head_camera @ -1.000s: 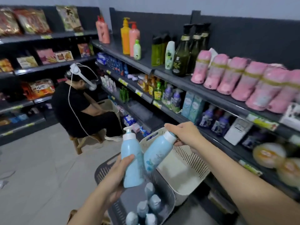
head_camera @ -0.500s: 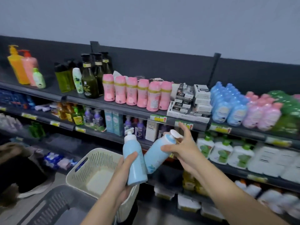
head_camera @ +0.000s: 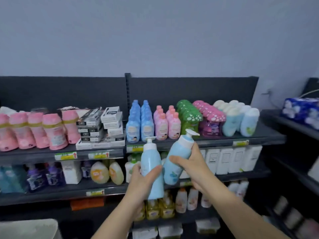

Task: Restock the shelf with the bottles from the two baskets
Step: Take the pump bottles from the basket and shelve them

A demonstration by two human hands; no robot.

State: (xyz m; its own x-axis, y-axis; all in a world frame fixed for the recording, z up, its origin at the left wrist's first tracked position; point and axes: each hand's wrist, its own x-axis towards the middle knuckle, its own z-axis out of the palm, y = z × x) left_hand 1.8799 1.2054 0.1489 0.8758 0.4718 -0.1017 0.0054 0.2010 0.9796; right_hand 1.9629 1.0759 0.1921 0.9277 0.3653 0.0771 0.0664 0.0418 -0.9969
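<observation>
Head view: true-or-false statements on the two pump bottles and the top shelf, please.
1. The left hand grips the left pump bottle; the right hand grips the right pump bottle. True.
2. The left pump bottle tilts; the right pump bottle is upright. False: the left is upright, the right leans right.
3. Both bottles stand on the top shelf. False: both are held in front of it.
4. Green pouches sit right of the small pink bottles on that shelf. True.

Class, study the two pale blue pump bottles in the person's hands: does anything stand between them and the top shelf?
No object lies between the upright bottle, the tilted bottle and the edge of the top shelf. Yet blue bottles and pink bottles crowd the shelf front behind them; no free gap shows.
</observation>
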